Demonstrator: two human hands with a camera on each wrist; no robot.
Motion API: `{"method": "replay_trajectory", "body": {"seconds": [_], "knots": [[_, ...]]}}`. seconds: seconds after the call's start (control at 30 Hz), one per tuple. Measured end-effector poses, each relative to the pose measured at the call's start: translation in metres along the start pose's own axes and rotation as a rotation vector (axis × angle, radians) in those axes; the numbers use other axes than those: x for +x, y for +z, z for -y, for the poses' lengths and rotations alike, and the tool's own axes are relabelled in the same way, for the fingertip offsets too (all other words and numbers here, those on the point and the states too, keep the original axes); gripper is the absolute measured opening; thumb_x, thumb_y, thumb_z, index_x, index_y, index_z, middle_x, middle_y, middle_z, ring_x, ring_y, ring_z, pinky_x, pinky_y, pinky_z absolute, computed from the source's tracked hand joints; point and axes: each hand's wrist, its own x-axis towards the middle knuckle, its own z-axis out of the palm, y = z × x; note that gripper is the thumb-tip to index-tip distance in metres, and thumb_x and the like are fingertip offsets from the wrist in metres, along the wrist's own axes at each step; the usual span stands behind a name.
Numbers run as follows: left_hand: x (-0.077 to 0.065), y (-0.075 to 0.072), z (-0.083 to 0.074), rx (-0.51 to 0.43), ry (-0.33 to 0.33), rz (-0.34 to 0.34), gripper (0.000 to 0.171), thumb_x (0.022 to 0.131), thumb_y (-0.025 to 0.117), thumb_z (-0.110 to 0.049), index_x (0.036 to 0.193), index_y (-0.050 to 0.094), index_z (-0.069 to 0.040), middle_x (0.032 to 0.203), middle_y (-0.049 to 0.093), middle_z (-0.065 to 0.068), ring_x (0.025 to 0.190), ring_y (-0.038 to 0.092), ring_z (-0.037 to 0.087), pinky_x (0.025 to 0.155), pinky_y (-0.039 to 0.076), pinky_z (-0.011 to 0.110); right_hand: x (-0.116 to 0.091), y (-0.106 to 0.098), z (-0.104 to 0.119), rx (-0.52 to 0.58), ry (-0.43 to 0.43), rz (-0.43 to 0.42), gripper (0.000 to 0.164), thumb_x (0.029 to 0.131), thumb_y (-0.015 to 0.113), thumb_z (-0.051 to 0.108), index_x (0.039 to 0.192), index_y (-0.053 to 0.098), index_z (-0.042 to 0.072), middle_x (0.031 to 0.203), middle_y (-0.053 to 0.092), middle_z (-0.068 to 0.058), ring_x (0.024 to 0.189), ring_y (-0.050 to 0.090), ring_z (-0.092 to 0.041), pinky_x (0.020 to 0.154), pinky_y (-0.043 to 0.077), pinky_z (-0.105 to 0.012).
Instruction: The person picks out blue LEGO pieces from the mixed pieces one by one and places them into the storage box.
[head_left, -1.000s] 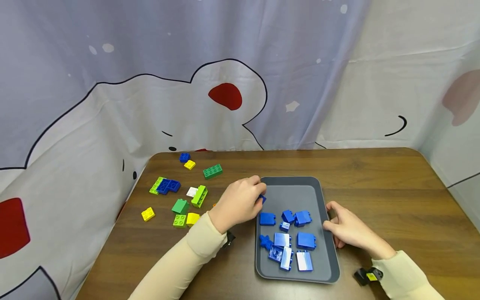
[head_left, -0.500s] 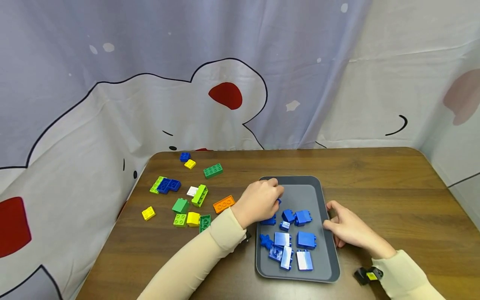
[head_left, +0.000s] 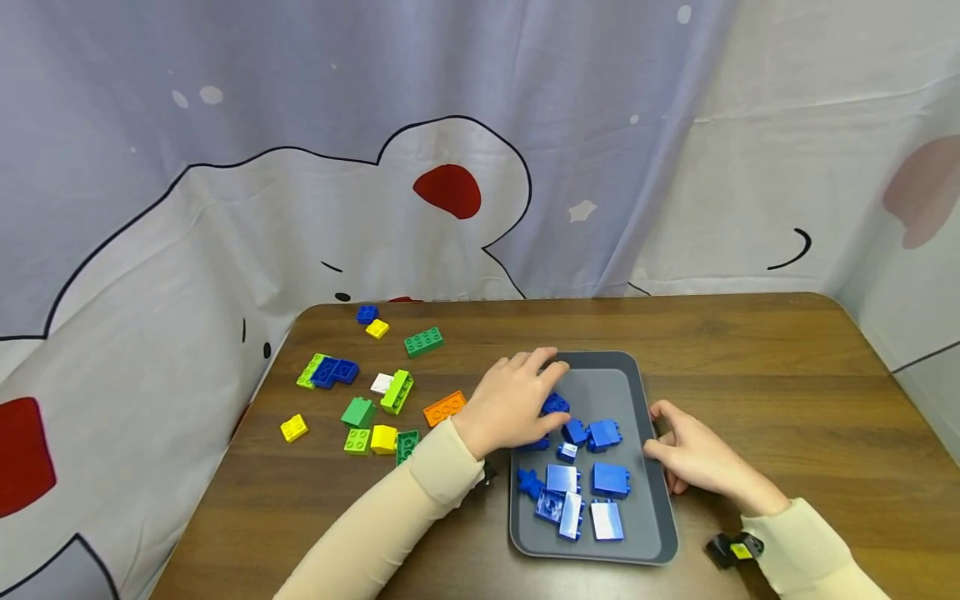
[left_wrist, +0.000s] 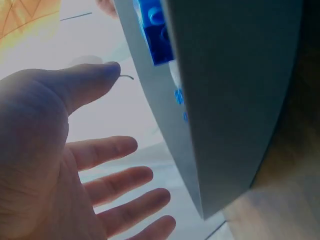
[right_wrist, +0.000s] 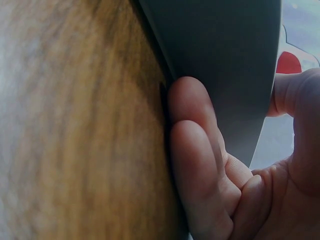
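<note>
A grey tray (head_left: 609, 392) holds several blue toy building bricks (head_left: 611, 479) and a small blue star-shaped piece (head_left: 529, 482). Over its left rim hovers my left hand (head_left: 508, 405), fingers spread and thumb apart. A blue brick (head_left: 556, 403) lies in the tray right by those fingers; the hand partly covers another blue brick behind it. In the left wrist view the palm of the left hand (left_wrist: 45, 155) holds nothing, beside the tray's wall (left_wrist: 235, 100). My right hand (head_left: 696, 454) grips the tray's right rim, thumb over the edge and fingertips (right_wrist: 192, 150) against the outer wall.
Left of the tray, loose bricks lie scattered on the wooden table (head_left: 787, 367): an orange brick (head_left: 445, 407), a long green brick (head_left: 423, 342), a yellow brick (head_left: 294, 428), a white brick (head_left: 381, 383) and several others. A patterned curtain (head_left: 337, 217) hangs behind the table.
My left hand has moved right from the tray's left edge with a blue brick, then let it go inside the tray and spread its fingers. The right hand stays on the rim.
</note>
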Motion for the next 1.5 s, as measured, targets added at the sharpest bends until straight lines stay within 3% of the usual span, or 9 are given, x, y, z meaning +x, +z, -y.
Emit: {"method": "replay_trajectory", "body": {"seconds": [0.2,0.6,1.17,1.5], "knots": [[-0.012,-0.007,0.018,-0.006,-0.035,-0.052,0.069,0.085,0.061,-0.061,0.140,0.049,-0.021,0.147,0.044,0.007,0.125,0.053,0.025,0.099,0.048,0.045,0.000,0.000,0.000,0.006,-0.003,0.004,0.039,0.085,0.057,0.008,0.119,0.039,0.001,0.051,0.058,-0.007,0.037,0.056,-0.021,0.038,0.049,-0.038],[-0.048,-0.011,0.075,-0.026,-0.150,-0.091,0.063,0.084,0.067,-0.050,0.136,0.052,-0.017,0.144,0.046,0.010,0.122,0.055,0.029,0.097,0.048,0.049,-0.001,0.001,0.001,-0.004,0.006,0.002,0.039,0.085,0.058,0.008,0.119,0.040,0.001,0.052,0.058,-0.006,0.038,0.056,-0.021,0.037,0.048,-0.038],[-0.098,-0.015,0.160,0.005,-0.323,-0.012,0.056,0.086,0.069,-0.042,0.130,0.057,-0.011,0.141,0.048,0.016,0.119,0.054,0.038,0.092,0.048,0.057,-0.001,0.000,0.001,-0.007,0.006,-0.001,0.039,0.085,0.058,0.008,0.119,0.040,0.001,0.051,0.058,-0.006,0.038,0.056,-0.021,0.037,0.048,-0.038],[-0.115,-0.008,0.200,0.022,-0.380,0.020,0.052,0.088,0.067,-0.034,0.130,0.057,-0.006,0.134,0.053,0.018,0.113,0.056,0.040,0.088,0.049,0.057,0.000,0.000,-0.001,0.000,0.000,-0.003,0.037,0.085,0.058,0.007,0.117,0.040,0.002,0.051,0.058,-0.006,0.037,0.056,-0.021,0.037,0.048,-0.039]]}}
